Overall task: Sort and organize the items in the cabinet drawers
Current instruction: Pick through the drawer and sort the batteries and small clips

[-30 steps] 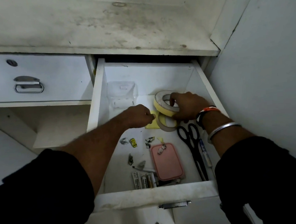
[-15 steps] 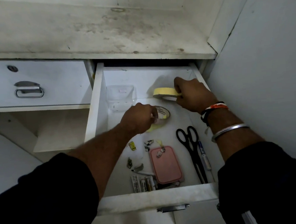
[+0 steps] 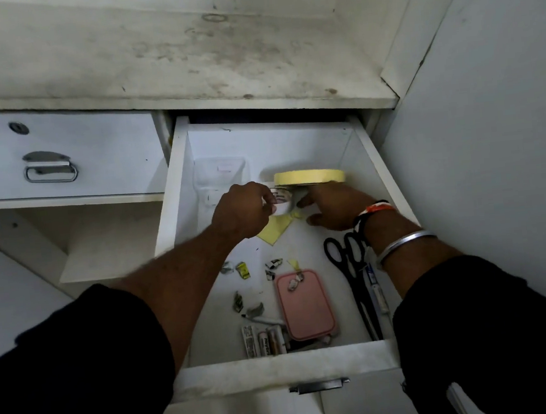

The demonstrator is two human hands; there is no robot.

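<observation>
My left hand [image 3: 240, 211] grips a small clear tape roll [image 3: 283, 202] near the open drawer's [image 3: 177, 196] back wall, just beneath the yellow masking tape roll [image 3: 308, 176]. My right hand [image 3: 331, 206] lies beside it, fingers loosely spread, gripping nothing. Black scissors [image 3: 351, 276] line the drawer's right edge.

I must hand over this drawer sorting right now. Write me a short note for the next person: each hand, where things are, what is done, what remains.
Left hand: holding the small white tape roll above the drawer floor.
Right hand: beside that roll, under the yellow tape roll; its grip is hidden.
Yellow sticky notes lie below the hands.
Done: scissors and pen lie along the right wall; pink box and batteries are near the front.
Left: settle both tapes, gather the scattered clips.
</observation>
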